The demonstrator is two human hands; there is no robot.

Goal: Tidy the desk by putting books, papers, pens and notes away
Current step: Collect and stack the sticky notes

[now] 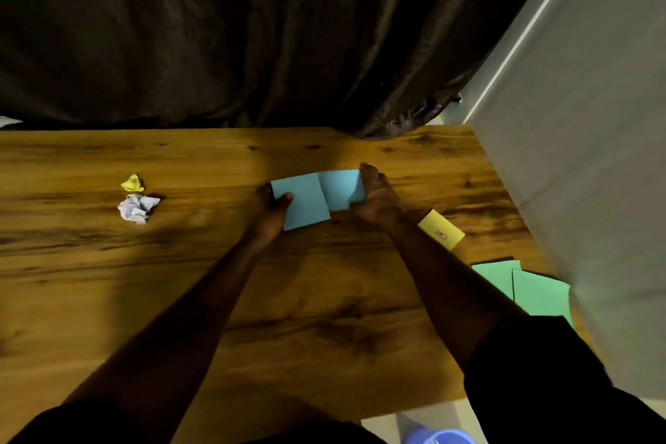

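Note:
Two light blue paper notes overlap just above the middle of the wooden desk (pixel 180 281). My left hand (pixel 270 213) pinches the left blue note (pixel 304 200), thumb on top at its left edge. My right hand (pixel 378 196) holds the right blue note (pixel 340 189) at its right edge, with the fingers curled round it. The left note lies partly over the right one. A yellow pad of notes (pixel 441 229) with a small red mark lies just right of my right wrist. Two green sheets (pixel 529 288) lie at the desk's right edge.
A crumpled yellow paper ball (pixel 132 183) and a crumpled white paper ball (pixel 137 207) sit at the left of the desk. A dark curtain (pixel 252 29) hangs behind the desk. A grey wall (pixel 594 155) borders the right side. A blue bin (pixel 438 438) stands below the desk's near edge.

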